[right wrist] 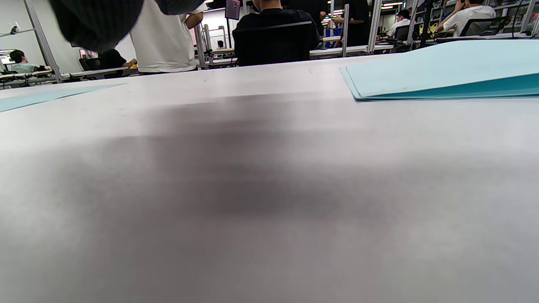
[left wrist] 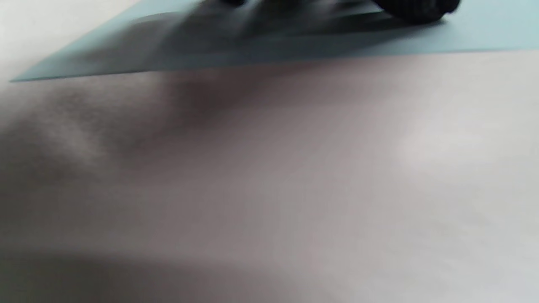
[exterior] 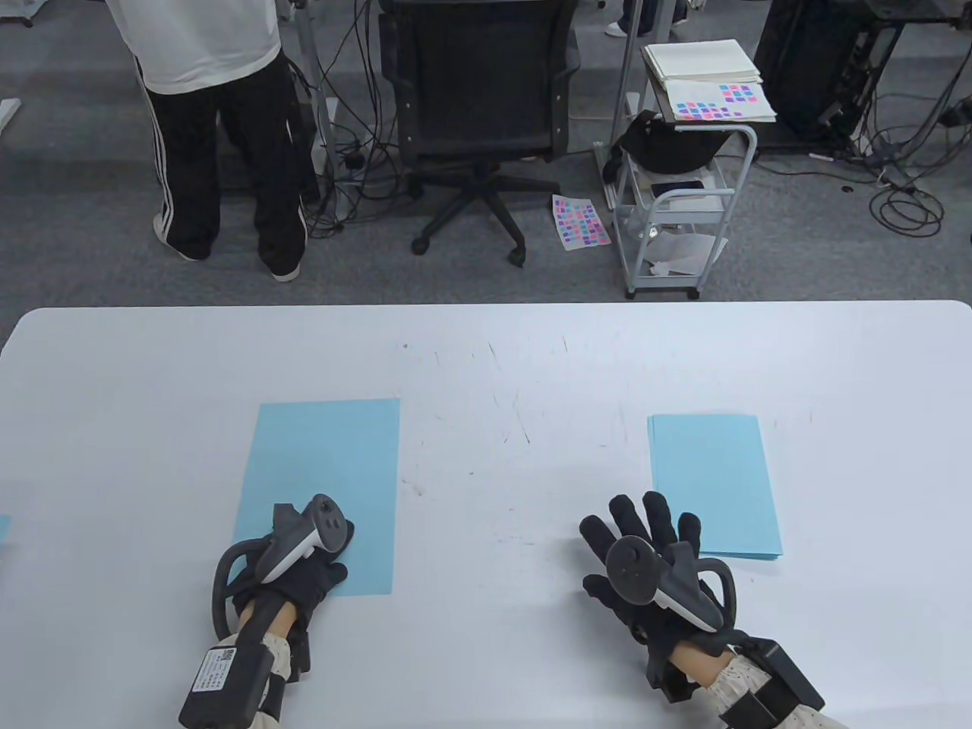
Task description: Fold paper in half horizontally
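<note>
Lying flat on the white table (exterior: 493,380) at about 9 o'clock, the blue paper (exterior: 326,471) has the left hand (exterior: 300,558) resting on its near edge; I cannot tell how those fingers lie. The right hand (exterior: 645,562) sits at 4 o'clock, fingers spread, just beside a blue paper stack (exterior: 714,478). Only the right wrist view shows the stack's layered edge (right wrist: 442,90).

- The table (exterior: 486,364) is bright, lit from above.
- Soft grey shadows lie under both hands.
- Both wrist views look blurry up close.
- Ceiling lights glow far behind the table.
</note>
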`<control>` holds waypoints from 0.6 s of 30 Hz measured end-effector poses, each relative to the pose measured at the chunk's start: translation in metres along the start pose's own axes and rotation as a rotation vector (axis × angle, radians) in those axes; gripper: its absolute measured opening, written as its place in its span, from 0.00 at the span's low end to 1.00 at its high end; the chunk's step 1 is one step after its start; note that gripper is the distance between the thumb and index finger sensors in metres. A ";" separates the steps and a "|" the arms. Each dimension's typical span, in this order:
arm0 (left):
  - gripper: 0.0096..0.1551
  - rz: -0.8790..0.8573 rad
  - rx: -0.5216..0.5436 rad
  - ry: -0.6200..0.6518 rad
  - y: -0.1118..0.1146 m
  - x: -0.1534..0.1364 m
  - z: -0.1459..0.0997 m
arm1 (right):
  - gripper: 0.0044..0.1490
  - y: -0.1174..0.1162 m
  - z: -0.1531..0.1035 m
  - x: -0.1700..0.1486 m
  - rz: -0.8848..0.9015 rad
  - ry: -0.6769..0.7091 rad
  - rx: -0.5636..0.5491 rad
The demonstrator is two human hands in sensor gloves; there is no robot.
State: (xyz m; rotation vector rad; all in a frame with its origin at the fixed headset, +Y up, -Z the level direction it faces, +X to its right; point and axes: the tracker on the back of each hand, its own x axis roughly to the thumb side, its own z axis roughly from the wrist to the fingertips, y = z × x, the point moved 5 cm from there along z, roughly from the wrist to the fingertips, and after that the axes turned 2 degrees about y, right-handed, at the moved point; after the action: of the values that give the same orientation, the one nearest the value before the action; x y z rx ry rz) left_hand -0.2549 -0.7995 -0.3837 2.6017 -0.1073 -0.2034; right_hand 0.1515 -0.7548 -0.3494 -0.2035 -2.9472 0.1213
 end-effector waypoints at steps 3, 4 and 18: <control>0.37 0.036 0.022 0.010 -0.001 0.019 -0.007 | 0.47 0.002 -0.001 0.000 0.001 0.002 -0.002; 0.37 0.037 0.023 0.016 0.000 0.026 -0.009 | 0.47 0.002 -0.001 0.000 0.002 0.002 -0.002; 0.40 0.022 0.028 0.082 0.009 0.101 -0.035 | 0.46 0.004 -0.004 0.003 -0.014 0.023 -0.007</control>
State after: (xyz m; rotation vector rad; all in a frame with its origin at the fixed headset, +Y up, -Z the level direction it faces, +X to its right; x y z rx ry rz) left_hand -0.1497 -0.8010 -0.3617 2.6314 -0.1103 -0.0879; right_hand 0.1500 -0.7498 -0.3449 -0.1845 -2.9259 0.1055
